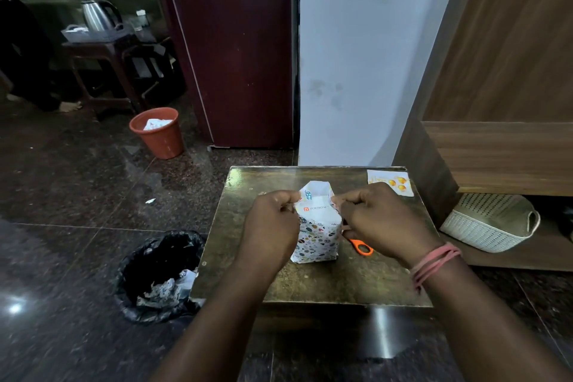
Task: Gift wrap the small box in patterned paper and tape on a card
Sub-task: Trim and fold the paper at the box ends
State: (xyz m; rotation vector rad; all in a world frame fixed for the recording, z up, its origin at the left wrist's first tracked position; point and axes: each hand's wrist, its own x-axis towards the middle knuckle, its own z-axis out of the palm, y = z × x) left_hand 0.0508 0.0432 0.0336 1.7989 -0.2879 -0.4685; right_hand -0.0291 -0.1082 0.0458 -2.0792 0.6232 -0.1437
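Dark polished stone flooring surrounds a small square brown-topped table point(310, 282) pushed up near a pale wall and a wooden cabinet. On its middle stands the small box wrapped in white paper printed with coloured dots and shapes point(316, 234), upright on one end, with its printed white top face still bare inside a collar of paper that rises above it. The left hand point(273, 220) pinches the paper at the box's upper left edge with curled fingers; the right hand point(378, 217), a pink thread band at its wrist, pinches the paper at the upper right edge in the same way. A white card with orange figures point(390, 182) lies at the table's far right corner, well apart from the box. An orange scissor handle point(361, 247) shows just beside the box under the right hand. No tape is visible.

The job looks to be at the end-folding stage: sides wrapped, top flaps not yet creased down. The box seems light and stiff, so it can tip if pushed high up; steadying it against the tabletop while pressing the flaps inward should help. The paper is thin, creases sharply and could tear at the corners, so it is best held close to the box's edges, as now.

Beside the table sits a bin lined with black plastic point(161, 276), scraps inside
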